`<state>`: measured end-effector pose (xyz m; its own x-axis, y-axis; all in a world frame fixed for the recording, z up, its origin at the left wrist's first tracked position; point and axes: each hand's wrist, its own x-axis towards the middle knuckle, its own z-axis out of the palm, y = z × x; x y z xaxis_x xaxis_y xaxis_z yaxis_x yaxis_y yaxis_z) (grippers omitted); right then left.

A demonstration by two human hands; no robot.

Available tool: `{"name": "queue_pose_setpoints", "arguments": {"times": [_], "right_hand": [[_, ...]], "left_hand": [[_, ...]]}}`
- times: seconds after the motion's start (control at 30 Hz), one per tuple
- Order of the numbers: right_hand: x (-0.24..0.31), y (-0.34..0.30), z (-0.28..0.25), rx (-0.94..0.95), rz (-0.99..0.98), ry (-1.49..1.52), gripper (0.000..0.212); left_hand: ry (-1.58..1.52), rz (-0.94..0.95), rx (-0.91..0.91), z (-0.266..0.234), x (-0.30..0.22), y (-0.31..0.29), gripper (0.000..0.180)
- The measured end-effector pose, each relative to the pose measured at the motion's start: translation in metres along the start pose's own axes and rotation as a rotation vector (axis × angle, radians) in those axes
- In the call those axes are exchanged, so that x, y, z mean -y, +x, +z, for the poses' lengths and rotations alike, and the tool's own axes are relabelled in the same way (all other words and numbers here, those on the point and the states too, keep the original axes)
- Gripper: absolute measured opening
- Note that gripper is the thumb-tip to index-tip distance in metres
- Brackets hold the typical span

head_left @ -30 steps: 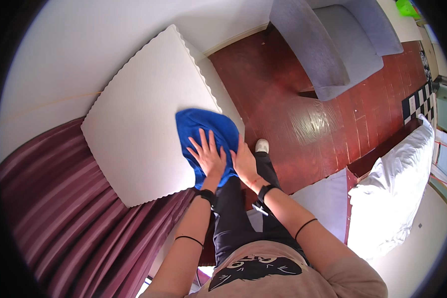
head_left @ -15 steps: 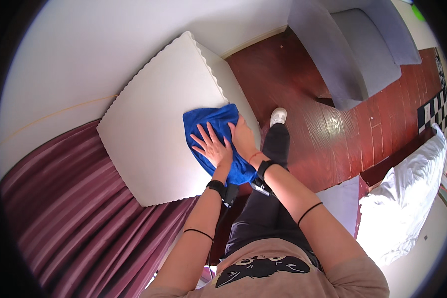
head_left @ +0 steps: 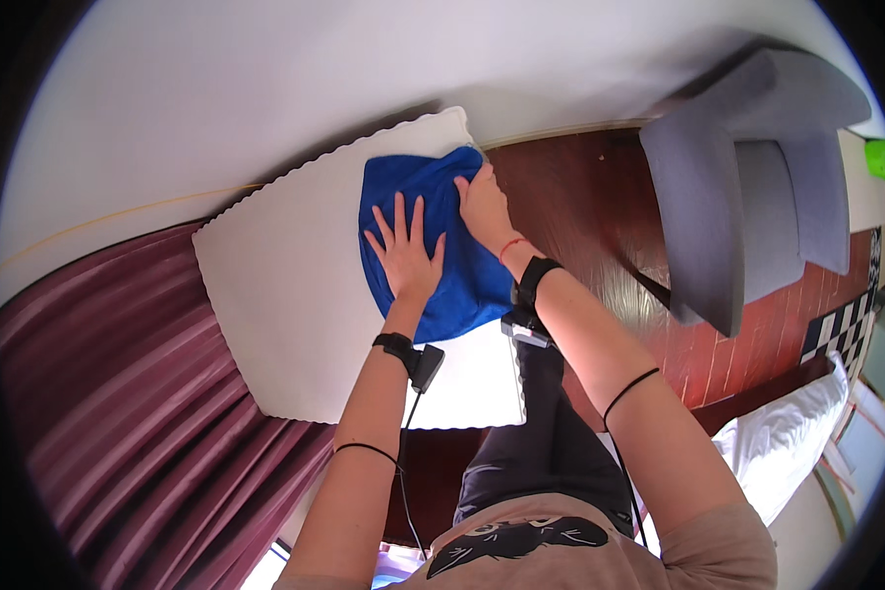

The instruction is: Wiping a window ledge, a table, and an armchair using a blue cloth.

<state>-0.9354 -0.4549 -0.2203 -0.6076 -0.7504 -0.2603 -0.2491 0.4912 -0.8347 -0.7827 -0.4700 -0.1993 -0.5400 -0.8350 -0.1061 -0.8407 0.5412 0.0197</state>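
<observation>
A blue cloth (head_left: 459, 280) lies spread, with creases, over the right part of a white table (head_left: 275, 295) with a scalloped edge. My left hand (head_left: 406, 261) rests flat on the cloth, fingers spread. At the cloth's far right, along the table's right edge, my right hand (head_left: 485, 205) grips it with bent fingers, the thumb on top. Some of those fingertips are hidden by the hand and cloth. Both wrists carry black bands with small devices attached.
A purple curtain (head_left: 138, 364) hangs along the table's left side, and a white wall (head_left: 265, 88) rises behind. To the right, a grey armchair (head_left: 693, 211) stands on the reddish wooden floor (head_left: 580, 197). White bedding (head_left: 787, 438) lies at the lower right.
Both hands and the cloth have moved away from me, toward the table's far right corner. The cloth is spread wider, and the view has shifted.
</observation>
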Motion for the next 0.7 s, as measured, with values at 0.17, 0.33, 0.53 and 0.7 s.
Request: {"name": "queue_pose_setpoints", "arguments": {"times": [0.17,0.33,0.53,0.7], "right_hand": [[0.001,0.061,0.004,-0.094,-0.152,-0.163,0.043],[0.021,0.095,0.008,-0.143,-0.220,-0.170,0.037],[0.042,0.108,0.016,0.083,-0.634,-0.685,0.030],[0.046,0.066,0.016,0.074,-0.865,-0.589,0.048]], "left_hand": [[-0.097,0.048,-0.088,-0.004,0.006,0.050,0.065],[-0.368,0.035,-0.194,0.002,0.029,0.070,0.061],[-0.117,-0.207,-0.264,0.008,0.034,0.072,0.062],[-0.042,-0.394,-0.171,0.013,0.039,0.027,0.066]]}}
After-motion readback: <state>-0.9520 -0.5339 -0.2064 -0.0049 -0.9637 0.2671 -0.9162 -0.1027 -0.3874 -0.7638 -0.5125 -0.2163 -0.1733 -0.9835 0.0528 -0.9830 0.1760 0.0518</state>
